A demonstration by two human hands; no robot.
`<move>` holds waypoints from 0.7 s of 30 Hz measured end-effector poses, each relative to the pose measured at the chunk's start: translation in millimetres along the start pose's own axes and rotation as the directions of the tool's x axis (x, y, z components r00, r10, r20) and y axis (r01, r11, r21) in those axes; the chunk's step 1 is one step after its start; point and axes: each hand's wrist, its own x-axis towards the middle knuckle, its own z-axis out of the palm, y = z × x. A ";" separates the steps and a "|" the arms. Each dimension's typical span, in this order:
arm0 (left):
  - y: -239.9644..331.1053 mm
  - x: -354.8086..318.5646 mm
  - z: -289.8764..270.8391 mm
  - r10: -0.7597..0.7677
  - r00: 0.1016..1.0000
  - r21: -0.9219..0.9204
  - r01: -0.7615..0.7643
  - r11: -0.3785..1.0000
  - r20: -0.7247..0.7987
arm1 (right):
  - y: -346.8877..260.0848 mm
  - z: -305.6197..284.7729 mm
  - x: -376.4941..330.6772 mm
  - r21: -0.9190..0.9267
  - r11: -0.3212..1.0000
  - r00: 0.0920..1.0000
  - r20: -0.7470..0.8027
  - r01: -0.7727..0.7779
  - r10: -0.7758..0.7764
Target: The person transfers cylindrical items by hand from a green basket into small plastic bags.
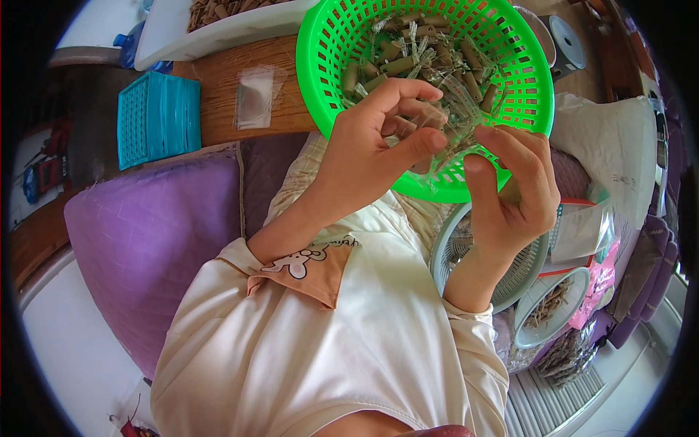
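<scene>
A green plastic basket [524, 80] sits in front of me, holding several small brown cylinders in clear wrappers. My left hand [371, 142] is raised over its near rim, thumb and fingers pinched on a small clear plastic bag [448, 135]. My right hand [513, 186] meets it from the right, fingertips pinching the same clear bag. What is inside the bag is hard to make out.
A teal basket [156, 116] lies at the left beside a wooden surface [218, 87] with an empty clear bag [255, 98]. A white tray [182, 36] of brown pieces stands behind. A grey-white basket [524, 269], a bowl of sticks [553, 306] and a purple cushion [145, 233] surround me.
</scene>
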 end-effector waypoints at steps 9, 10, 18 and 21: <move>1.1 -3.2 3.8 -0.131 0.986 -0.168 0.148 0.975 0.107 | 6.3 2.3 0.3 -0.064 0.917 0.917 0.049 -0.393 0.396; 2.1 -2.7 4.7 -0.131 0.986 -0.180 0.148 0.972 0.101 | 9.7 1.6 -1.5 -0.068 0.939 0.935 0.093 -0.337 0.343; 0.1 -1.5 10.5 -0.140 0.989 -0.269 0.145 0.952 0.039 | 19.9 0.1 -6.9 -0.038 0.994 0.971 0.212 -0.101 0.107; -2.5 0.6 12.6 -0.049 0.998 -0.301 0.039 0.953 -0.027 | 9.0 15.4 -15.4 0.393 0.780 0.874 0.210 -0.486 0.439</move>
